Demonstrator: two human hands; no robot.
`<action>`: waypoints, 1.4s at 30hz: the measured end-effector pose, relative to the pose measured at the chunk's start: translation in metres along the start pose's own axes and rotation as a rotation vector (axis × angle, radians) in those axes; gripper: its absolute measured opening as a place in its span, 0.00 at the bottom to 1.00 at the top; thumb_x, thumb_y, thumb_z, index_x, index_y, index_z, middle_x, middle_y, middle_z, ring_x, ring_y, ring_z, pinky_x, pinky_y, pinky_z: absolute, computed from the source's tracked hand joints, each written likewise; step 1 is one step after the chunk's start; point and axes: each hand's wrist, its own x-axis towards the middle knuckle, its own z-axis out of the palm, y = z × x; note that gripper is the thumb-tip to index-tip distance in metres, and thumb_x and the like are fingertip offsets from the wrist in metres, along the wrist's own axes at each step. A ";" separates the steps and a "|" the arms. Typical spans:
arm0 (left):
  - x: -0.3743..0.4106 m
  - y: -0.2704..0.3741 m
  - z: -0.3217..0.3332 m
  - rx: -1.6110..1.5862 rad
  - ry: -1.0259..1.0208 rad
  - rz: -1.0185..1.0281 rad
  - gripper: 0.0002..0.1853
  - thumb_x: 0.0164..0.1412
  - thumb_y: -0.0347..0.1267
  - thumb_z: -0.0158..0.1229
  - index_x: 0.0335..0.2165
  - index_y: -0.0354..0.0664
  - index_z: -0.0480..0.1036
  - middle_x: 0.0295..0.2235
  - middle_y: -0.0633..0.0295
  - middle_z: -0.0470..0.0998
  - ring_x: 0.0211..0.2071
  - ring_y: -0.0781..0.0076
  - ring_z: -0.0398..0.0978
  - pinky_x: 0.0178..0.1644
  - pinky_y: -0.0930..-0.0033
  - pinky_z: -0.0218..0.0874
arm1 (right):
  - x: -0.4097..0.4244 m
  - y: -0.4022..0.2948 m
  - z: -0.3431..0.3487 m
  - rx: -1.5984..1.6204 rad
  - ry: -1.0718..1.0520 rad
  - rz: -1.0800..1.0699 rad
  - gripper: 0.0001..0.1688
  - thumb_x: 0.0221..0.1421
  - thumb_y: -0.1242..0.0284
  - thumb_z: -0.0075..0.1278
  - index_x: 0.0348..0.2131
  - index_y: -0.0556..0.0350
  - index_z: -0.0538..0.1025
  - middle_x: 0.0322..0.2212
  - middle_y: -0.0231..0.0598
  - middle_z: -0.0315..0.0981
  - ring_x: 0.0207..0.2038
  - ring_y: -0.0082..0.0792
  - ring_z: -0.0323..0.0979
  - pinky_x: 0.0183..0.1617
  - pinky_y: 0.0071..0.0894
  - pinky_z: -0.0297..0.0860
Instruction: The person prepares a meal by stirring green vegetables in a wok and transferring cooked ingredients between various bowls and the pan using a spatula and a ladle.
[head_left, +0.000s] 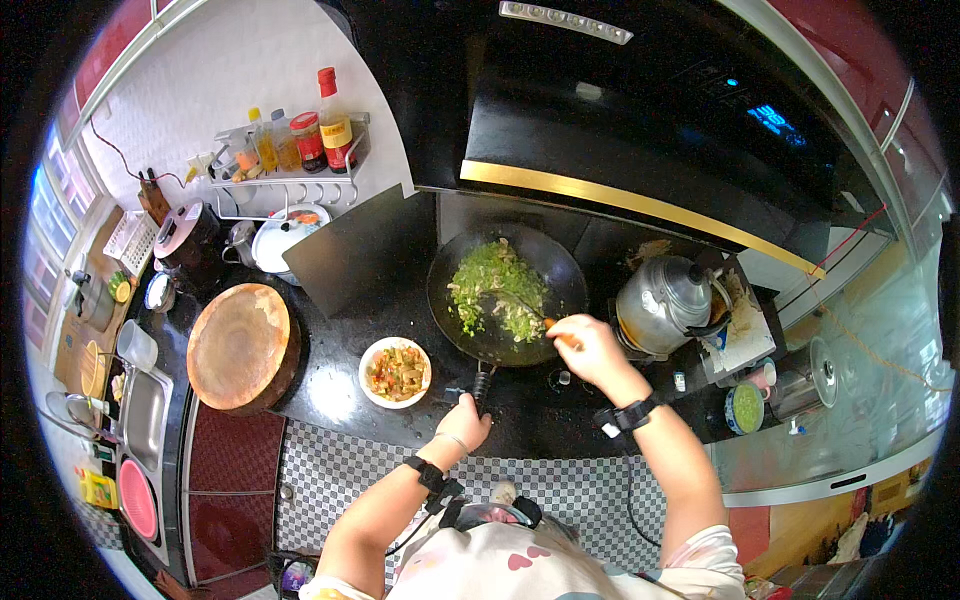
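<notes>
A dark wok sits on the stove, with chopped green vegetables and pale pieces spread over its bottom. My left hand grips the black wok handle at the near side. In my right hand is the orange-brown handle of a spatula, whose metal end reaches into the food and is partly buried in it. Left of the wok handle stands a white bowl of cooked food in mixed red, green and brown pieces.
A metal kettle stands close to the wok's right. A round wooden chopping block lies at left, beside the sink. Sauce bottles line a wall rack. The range hood overhangs the stove. A green-filled bowl is far right.
</notes>
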 end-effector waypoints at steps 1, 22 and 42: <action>0.000 -0.002 0.002 0.000 0.008 -0.006 0.24 0.56 0.38 0.57 0.40 0.28 0.58 0.31 0.32 0.75 0.35 0.36 0.74 0.40 0.48 0.66 | 0.008 -0.008 -0.015 0.079 0.042 0.115 0.10 0.47 0.76 0.56 0.35 0.51 0.79 0.33 0.44 0.78 0.32 0.38 0.77 0.38 0.31 0.73; -0.001 0.002 0.006 0.002 0.015 0.030 0.23 0.56 0.37 0.56 0.38 0.28 0.57 0.30 0.31 0.75 0.34 0.36 0.75 0.40 0.47 0.67 | -0.003 0.021 0.012 0.245 0.361 0.188 0.07 0.49 0.79 0.56 0.33 0.57 0.78 0.34 0.43 0.78 0.37 0.34 0.77 0.42 0.28 0.71; 0.001 -0.002 0.000 -0.002 -0.007 0.040 0.23 0.56 0.37 0.56 0.38 0.28 0.58 0.30 0.32 0.75 0.34 0.35 0.75 0.39 0.49 0.67 | -0.042 -0.001 0.010 -0.236 -0.306 -0.386 0.11 0.45 0.78 0.53 0.33 0.49 0.76 0.50 0.49 0.68 0.49 0.49 0.71 0.47 0.40 0.73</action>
